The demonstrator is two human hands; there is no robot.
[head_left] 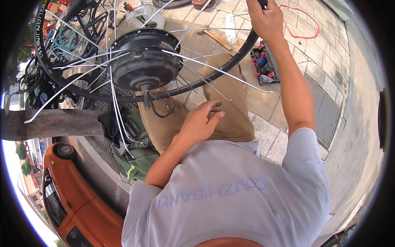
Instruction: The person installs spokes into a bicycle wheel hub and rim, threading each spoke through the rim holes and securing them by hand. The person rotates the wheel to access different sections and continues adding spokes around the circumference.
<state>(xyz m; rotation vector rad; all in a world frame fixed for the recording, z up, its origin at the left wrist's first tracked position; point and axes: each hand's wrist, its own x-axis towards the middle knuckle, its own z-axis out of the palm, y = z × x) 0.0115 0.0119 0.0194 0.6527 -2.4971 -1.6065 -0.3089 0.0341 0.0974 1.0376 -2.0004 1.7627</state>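
Note:
A black wheel rim point(230, 64) with a large black hub motor point(145, 64) inside it is tilted above my knees. Several silver spokes point(224, 73) fan out from the hub; some have loose ends sticking out past the rim. A threaded axle point(146, 95) points down toward me, and a short black cable point(164, 114) curls beside it. At the far right, my right hand point(266, 20) is closed round the rim. My left hand point(201, 121) rests over my lap, below the rim and apart from it. Its fingers are half curled, with a gap to the thumb and nothing visible between them.
A wooden-handled hammer point(218, 40) lies on the paving beyond the wheel. An open toolbox point(265, 66) sits right of my knee. Bicycles point(70, 39) crowd the far left. A tree trunk point(57, 123), a green bag point(140, 158) and an orange car point(78, 201) are to my left.

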